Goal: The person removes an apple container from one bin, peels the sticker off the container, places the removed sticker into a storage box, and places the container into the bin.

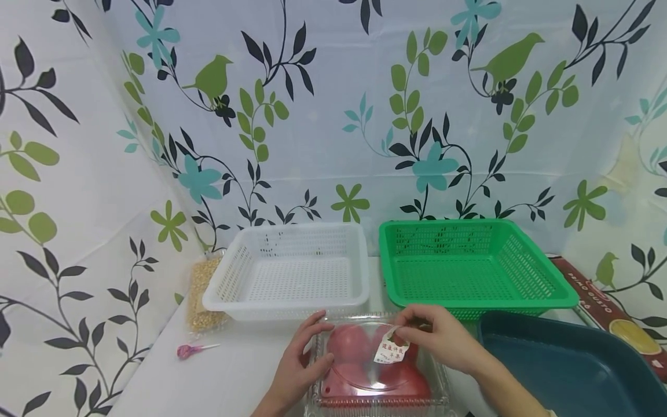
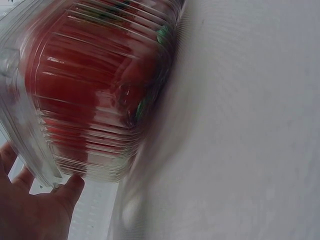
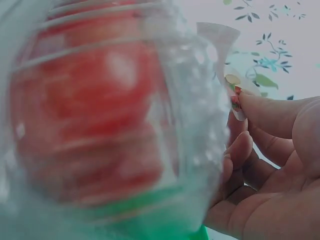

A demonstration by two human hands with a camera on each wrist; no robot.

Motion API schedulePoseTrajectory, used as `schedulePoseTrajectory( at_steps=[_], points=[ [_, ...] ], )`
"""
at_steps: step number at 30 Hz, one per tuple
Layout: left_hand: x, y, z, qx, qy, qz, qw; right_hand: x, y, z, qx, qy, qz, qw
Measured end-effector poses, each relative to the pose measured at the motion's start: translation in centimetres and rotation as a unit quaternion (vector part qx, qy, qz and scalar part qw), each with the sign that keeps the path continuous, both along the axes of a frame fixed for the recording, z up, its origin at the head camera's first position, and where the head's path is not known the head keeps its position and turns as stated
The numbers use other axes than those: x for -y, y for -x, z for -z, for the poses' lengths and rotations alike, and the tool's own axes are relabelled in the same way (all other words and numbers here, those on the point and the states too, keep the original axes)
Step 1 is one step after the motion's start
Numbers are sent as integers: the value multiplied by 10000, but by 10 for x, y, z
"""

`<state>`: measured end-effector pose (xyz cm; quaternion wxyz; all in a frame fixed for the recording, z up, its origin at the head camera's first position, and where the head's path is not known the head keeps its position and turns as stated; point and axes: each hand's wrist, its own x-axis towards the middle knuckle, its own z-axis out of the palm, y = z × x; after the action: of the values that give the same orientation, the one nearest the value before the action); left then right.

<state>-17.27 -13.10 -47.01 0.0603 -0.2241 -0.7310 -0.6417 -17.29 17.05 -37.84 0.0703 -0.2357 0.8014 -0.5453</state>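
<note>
A clear plastic clamshell box (image 1: 383,391) with several round red fruits (image 1: 348,343) inside stands on the table in front of me. My left hand (image 1: 300,368) holds its left side, its thumb on the lid and other fingers at the rim; the left wrist view shows this hand (image 2: 37,205) at the lid's edge. Over the lid, my right hand (image 1: 440,336) pinches the upper edge of a white paper label (image 1: 389,350) with red print. In the right wrist view the label (image 3: 220,42) bends up from the box, between thumb and fingers.
A white basket (image 1: 285,307) and a green basket (image 1: 484,302) stand behind the box. At right lie a dark blue tray (image 1: 563,365) and a red-brown packet (image 1: 615,313). A bag of grains (image 1: 202,289) and a pink lollipop (image 1: 187,351) lie at left.
</note>
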Motion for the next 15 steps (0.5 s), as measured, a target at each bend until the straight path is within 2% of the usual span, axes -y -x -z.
schedulePoseTrajectory(
  at_steps=[8, 15],
  points=[
    [0, 1, 1, 12, 9, 32, 10000, -24, -8, 4, -85, 318, 30, 9995],
    [1, 0, 0, -137, 23, 27, 9999, -43, -8, -2, -53, 214, 409, 9989]
  ],
)
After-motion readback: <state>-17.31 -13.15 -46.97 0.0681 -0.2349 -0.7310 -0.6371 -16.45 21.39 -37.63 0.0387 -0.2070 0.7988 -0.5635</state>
